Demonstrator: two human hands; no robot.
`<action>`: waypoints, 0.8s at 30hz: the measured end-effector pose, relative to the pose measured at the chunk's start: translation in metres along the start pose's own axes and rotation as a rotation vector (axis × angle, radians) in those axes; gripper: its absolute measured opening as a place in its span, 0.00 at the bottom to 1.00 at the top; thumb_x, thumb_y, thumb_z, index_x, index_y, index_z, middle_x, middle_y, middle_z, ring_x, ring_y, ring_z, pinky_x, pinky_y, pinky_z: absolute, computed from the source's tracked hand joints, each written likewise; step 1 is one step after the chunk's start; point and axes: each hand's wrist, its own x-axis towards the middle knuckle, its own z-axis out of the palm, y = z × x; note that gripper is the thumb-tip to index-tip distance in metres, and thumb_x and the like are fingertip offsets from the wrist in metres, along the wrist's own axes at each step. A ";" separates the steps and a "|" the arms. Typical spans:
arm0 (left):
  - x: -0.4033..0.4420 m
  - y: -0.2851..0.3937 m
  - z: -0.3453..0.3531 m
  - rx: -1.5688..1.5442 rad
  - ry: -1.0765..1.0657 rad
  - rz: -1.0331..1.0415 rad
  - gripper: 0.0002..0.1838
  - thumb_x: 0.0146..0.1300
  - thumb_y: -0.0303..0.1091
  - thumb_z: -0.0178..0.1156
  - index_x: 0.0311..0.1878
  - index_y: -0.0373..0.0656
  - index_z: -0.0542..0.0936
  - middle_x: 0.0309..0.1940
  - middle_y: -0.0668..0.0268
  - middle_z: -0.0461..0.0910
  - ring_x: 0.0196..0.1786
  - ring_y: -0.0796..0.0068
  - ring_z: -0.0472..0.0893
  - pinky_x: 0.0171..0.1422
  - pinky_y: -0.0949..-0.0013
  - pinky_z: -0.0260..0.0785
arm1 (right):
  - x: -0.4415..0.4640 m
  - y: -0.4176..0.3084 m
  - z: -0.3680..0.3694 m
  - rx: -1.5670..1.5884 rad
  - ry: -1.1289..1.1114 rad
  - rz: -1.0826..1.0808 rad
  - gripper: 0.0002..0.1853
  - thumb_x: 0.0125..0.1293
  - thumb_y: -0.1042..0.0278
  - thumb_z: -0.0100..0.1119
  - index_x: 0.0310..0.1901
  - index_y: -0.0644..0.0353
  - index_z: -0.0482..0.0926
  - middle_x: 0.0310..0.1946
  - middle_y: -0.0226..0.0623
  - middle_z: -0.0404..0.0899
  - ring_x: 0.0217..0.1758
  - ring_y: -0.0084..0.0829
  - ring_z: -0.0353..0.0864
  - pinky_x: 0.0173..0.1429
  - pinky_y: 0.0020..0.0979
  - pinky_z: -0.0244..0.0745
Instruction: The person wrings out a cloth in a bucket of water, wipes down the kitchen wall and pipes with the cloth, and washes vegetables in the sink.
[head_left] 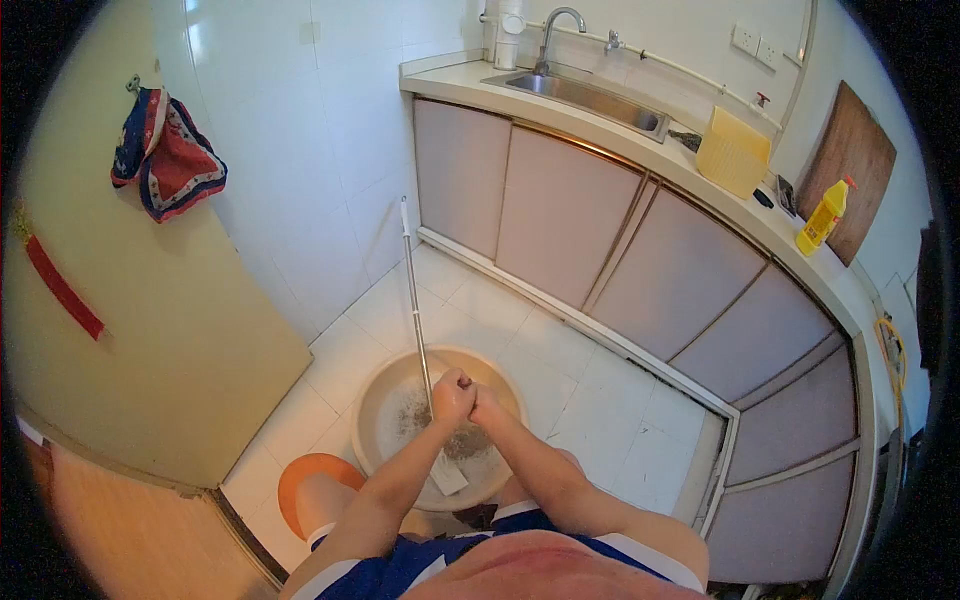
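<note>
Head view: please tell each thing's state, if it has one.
Left hand: clasped with right hand
Right hand: clasped with left hand
Basin: upright on floor
Pole: tilted, reaching into basin
Door: open
Cabinet panels: shut
Faucet: no stream visible
Yellow bottle: upright, capped
Cloth: hanging on door
Brown board: propped up

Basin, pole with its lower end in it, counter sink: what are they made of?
Basin: probably plastic, smooth beige; rounded, moulded-looking rim. Pole: likely metal, silvery with a sheen; its white end may be plastic. Sink: looks like stainless steel, grey with soft reflections.
</note>
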 end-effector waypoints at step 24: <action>-0.004 -0.020 -0.039 -1.320 -0.660 -1.152 0.19 0.60 0.41 0.57 0.49 0.40 0.69 0.44 0.56 0.71 0.38 0.64 0.76 0.39 0.61 0.77 | -0.064 -0.058 0.059 -0.868 -0.272 -0.305 0.15 0.57 0.66 0.59 0.45 0.60 0.75 0.25 0.30 0.74 0.26 0.21 0.73 0.31 0.22 0.69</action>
